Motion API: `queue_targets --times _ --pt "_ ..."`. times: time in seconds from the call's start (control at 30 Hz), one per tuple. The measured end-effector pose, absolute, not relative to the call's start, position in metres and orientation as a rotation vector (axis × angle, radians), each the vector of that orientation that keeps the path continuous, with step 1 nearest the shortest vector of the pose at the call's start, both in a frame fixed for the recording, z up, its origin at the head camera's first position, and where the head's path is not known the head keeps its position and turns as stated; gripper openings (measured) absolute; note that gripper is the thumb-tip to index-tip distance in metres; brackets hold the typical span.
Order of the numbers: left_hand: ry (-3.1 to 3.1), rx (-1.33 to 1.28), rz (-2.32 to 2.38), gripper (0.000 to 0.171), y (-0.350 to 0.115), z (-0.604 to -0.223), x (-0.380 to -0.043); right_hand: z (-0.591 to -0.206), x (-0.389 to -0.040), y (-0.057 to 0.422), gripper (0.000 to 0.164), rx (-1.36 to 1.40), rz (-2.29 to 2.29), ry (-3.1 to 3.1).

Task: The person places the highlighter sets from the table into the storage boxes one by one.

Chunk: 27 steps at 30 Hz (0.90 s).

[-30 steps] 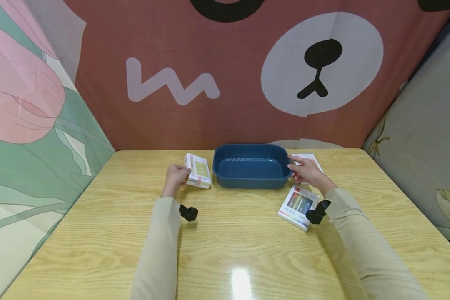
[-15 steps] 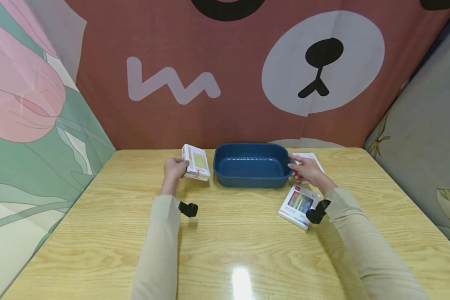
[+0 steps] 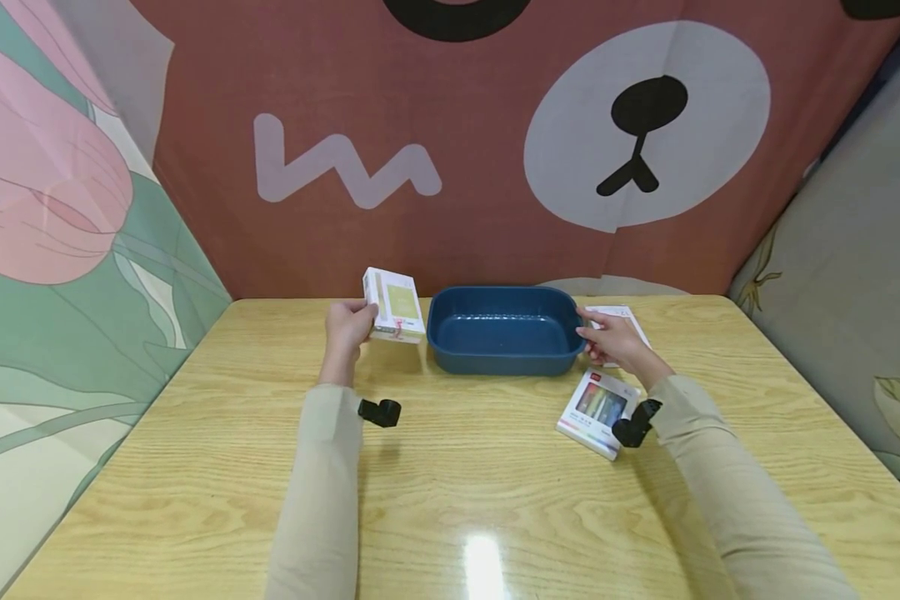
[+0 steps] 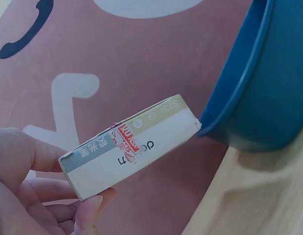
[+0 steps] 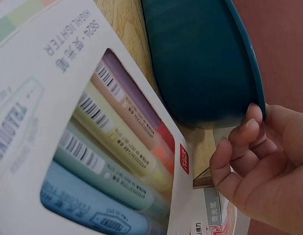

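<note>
My left hand (image 3: 345, 329) grips the near left corner of a white highlighter box (image 3: 394, 307) with a yellow-green panel. The box hangs tilted above the table, its right end close to the left end of a dark blue rectangular plastic bin (image 3: 504, 365). In the left wrist view, the box's printed narrow side (image 4: 134, 149) faces the camera, thumb and fingers on opposite faces. At the bin's right end, my right hand (image 3: 613, 343) pinches the rim; the right wrist view shows fingertips (image 5: 253, 115) on the outer wall. Nothing shows inside the bin.
A white highlighter pack (image 3: 596, 414) with a clear window lies below my right hand, partly behind the wrist camera. Another white box (image 3: 628, 317) lies behind that hand, partly hidden. The wooden table (image 3: 450, 475) meets a printed cloth backdrop (image 3: 480, 242) at its far edge.
My left hand has lifted the highlighter box off the table, upward and a little away, so it now hangs higher beside the bin. My right hand and the bin stay in place.
</note>
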State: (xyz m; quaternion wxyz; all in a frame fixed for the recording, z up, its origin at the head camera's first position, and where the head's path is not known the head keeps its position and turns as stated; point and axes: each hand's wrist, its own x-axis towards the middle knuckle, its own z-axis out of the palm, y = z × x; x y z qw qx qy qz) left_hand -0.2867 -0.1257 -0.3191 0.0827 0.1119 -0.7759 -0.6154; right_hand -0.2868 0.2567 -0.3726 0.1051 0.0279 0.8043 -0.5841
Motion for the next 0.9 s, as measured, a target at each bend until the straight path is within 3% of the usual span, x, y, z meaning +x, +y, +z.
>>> queue_targets --times 0.9 --pt "-2.405 0.137 -1.722 0.020 -0.071 -0.331 -0.295 -0.373 -0.286 0.257 0.053 0.088 -1.714 2.369"
